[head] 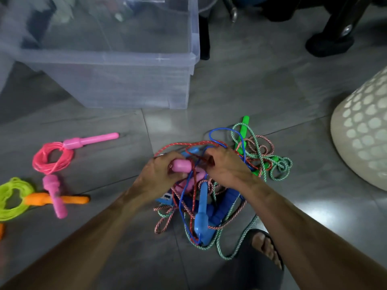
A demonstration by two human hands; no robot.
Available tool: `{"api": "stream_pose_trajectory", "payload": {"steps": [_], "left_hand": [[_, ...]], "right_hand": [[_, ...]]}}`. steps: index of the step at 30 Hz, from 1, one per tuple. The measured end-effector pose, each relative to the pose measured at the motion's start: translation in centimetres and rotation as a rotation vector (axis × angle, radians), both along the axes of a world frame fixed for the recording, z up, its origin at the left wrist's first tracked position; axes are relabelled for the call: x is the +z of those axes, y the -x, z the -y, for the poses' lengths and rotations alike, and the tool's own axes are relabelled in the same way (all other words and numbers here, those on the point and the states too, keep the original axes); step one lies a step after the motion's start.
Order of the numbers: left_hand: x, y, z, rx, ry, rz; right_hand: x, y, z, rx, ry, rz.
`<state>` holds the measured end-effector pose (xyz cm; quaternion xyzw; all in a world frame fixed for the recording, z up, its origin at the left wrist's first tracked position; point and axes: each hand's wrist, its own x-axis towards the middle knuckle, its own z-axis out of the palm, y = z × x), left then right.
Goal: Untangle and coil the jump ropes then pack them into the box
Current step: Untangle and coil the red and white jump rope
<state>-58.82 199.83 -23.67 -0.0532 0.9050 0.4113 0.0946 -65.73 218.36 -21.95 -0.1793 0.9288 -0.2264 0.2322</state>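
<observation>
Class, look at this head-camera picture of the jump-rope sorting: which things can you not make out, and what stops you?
Head view:
- Clear box: contents blurred behind cloudy walls.
- Yellow-green coil: cut off by the left edge.
- Left hand: hides most of the pink handle.
- Right hand: fingers hidden in the tangled ropes, so its grip is unclear.

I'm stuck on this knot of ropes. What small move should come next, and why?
Probably ease the pink handle out from under the red cord, away from the tangle. The left hand already grips that handle, the right hand pinches the red cord beside it, and cords cross over it. Two coiled ropes already lie aside; the box waits.
</observation>
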Motion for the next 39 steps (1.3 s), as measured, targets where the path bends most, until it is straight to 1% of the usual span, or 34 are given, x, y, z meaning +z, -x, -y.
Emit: {"api": "stream_pose_trajectory", "payload": {"steps": [2, 4, 5, 8, 9, 12, 14, 16, 17, 20, 22, 23, 24, 25, 26, 28, 29, 30, 31, 33, 34, 35, 37, 38, 39], "left_hand": [[3.3, -0.8, 1.3, 0.016, -0.066, -0.028], [6.8, -1.7, 2.5, 0.007, -0.121, -0.059], [8.6, -2.1, 3.1, 0.011, -0.151, -0.066], [14.5, -2.8, 4.5, 0.058, -0.288, -0.070], [16.5, -3.1, 5.0, 0.062, -0.316, -0.086], [21.8, -4.4, 6.7, 0.074, -0.314, -0.110], [24.4, -5.6, 7.9, 0.144, -0.319, -0.110], [26.8, -6.9, 8.7, 0.246, -0.347, -0.102], [28.1, -7.8, 8.9, 0.283, -0.362, -0.100], [31.7, -10.6, 9.5, 0.333, -0.392, -0.131], [33.1, -13.0, 9.8, 0.326, -0.336, -0.159], [33.4, -14.1, 9.7, 0.351, -0.320, -0.180], [33.3, -15.1, 9.4, 0.399, -0.338, -0.201], [33.3, -15.9, 8.9, 0.466, -0.395, -0.212], [33.3, -16.4, 8.5, 0.528, -0.472, -0.220], [33.9, -16.9, 7.9, 0.602, -0.606, -0.215], [34.2, -17.1, 8.0, 0.601, -0.630, -0.204], [34.3, -17.4, 8.4, 0.571, -0.627, -0.194], [34.6, -17.7, 8.7, 0.515, -0.601, -0.169], [34.8, -18.4, 9.1, 0.392, -0.551, -0.127], [34.9, -18.7, 9.0, 0.361, -0.558, -0.127], [35.1, -19.0, 8.7, 0.361, -0.589, -0.133], [35.5, -18.8, 8.3, 0.407, -0.670, -0.167], [35.3, -18.6, 8.4, 0.436, -0.663, -0.188], [35.0, -18.5, 8.7, 0.464, -0.611, -0.197]], "right_hand": [[2.7, -0.4, 0.8, -0.003, 0.027, -0.016], [6.0, -1.0, 1.9, 0.015, 0.093, -0.056], [7.8, -1.4, 2.6, 0.021, 0.148, -0.045], [13.3, -3.1, 5.0, 0.066, 0.307, 0.125], [14.8, -3.6, 5.7, 0.100, 0.324, 0.136], [18.2, -4.9, 6.9, 0.113, 0.291, 0.076], [20.1, -5.5, 7.3, 0.046, 0.259, -0.044], [22.5, -6.5, 7.7, -0.017, 0.284, -0.181], [23.7, -7.2, 8.0, -0.005, 0.325, -0.195], [27.0, -9.9, 8.8, 0.181, 0.390, -0.142], [28.2, -11.5, 9.3, 0.170, 0.421, -0.136], [28.6, -12.0, 9.6, 0.094, 0.442, -0.134], [28.9, -12.6, 10.0, -0.019, 0.477, -0.096], [29.2, -13.3, 10.3, -0.136, 0.523, -0.012], [29.4, -14.1, 10.7, -0.218, 0.585, 0.101], [29.6, -15.4, 11.5, -0.310, 0.751, 0.373], [29.9, -16.0, 11.7, -0.342, 0.860, 0.506], [30.3, -16.4, 11.9, -0.362, 0.944, 0.587], [30.6, -16.4, 11.9, -0.371, 0.987, 0.618], [30.9, -16.3, 12.0, -0.361, 0.966, 0.611], [31.0, -16.3, 12.0, -0.326, 0.899, 0.605], [31.0, -16.5, 12.0, -0.260, 0.814, 0.613], [31.0, -17.6, 11.8, -0.044, 0.621, 0.620], [31.0, -18.1, 11.7, 0.052, 0.553, 0.603], [31.0, -18.3, 11.6, 0.101, 0.532, 0.568]]}}
